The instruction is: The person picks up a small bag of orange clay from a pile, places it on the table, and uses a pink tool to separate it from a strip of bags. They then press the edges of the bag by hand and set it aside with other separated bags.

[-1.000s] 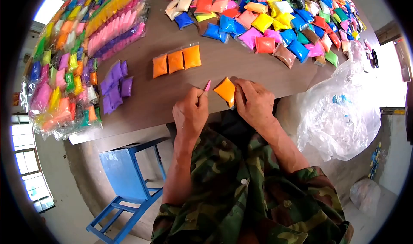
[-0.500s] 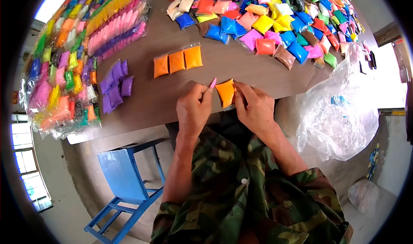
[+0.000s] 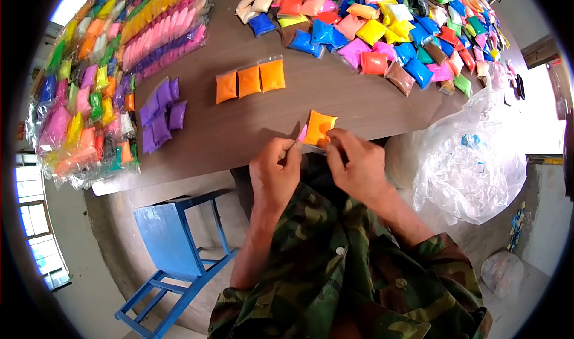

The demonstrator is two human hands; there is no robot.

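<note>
An orange packet [image 3: 318,128], a small clear pouch filled with something soft-looking, is at the table's near edge. The thumb and forefinger of my right hand [image 3: 360,166] pinch its lower right corner. My left hand [image 3: 275,172] is closed around a small flat pink piece [image 3: 302,133], whose tip stands out above the fingers beside the packet's left edge. Further up the table lies a joined strip of three orange packets [image 3: 249,80]. Left of that, purple packets [image 3: 160,115] are grouped together.
A big pile of loose coloured packets [image 3: 371,34] covers the far right. Bagged rows of packets [image 3: 161,40] fill the left side of the table [image 3: 209,141]. A clear plastic bag [image 3: 466,165] hangs at the right edge, and a blue chair [image 3: 169,240] stands at lower left.
The orange packet has turned slightly and shifted a little right in my right fingers. Both hands have moved slightly toward me, and the pink piece now sits against the packet's left side.
</note>
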